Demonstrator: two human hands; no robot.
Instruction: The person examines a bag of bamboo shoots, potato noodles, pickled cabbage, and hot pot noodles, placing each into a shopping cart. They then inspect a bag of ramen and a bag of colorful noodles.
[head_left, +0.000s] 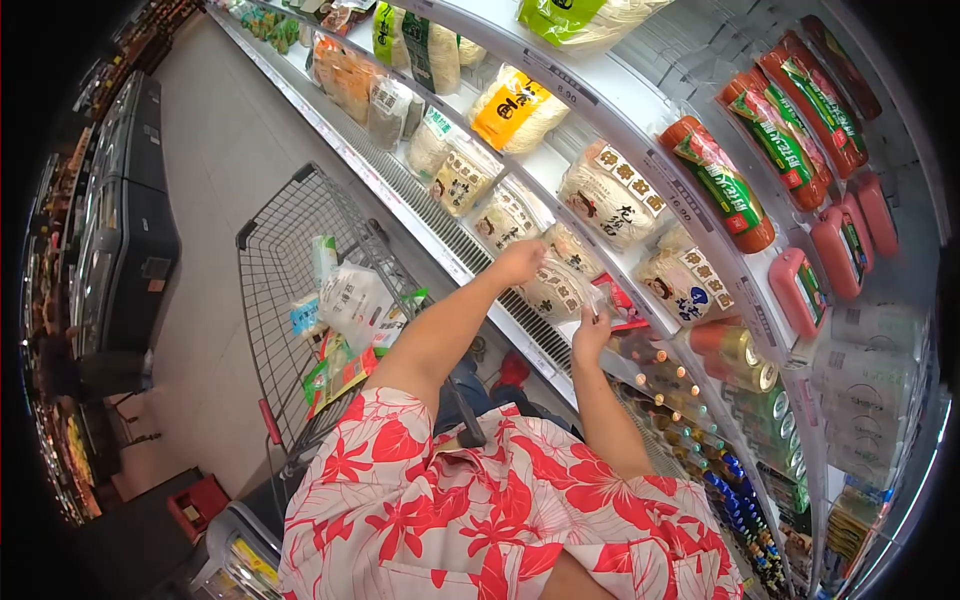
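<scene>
Between my two hands is a clear bag of noodles (pixel 556 290) with dark printed characters, held at the front of the lower chilled shelf. My left hand (pixel 520 262) is closed on its upper left corner. At the lower right edge, my right hand (pixel 591 335) pinches the same bag. Just behind it on the shelf sit another noodle bag (pixel 572 250) and a red packet (pixel 624 303), partly covered. A further noodle bag (pixel 508 213) lies to the left of my left hand.
A wire shopping cart (pixel 262 290) with several packaged foods stands on my left. Shelves above carry noodle bags (pixel 612 195) and wrapped red sausages (pixel 718 185). Bottles (pixel 660 375) fill the shelf to the right. A dark freezer cabinet (pixel 120 220) stands across the aisle.
</scene>
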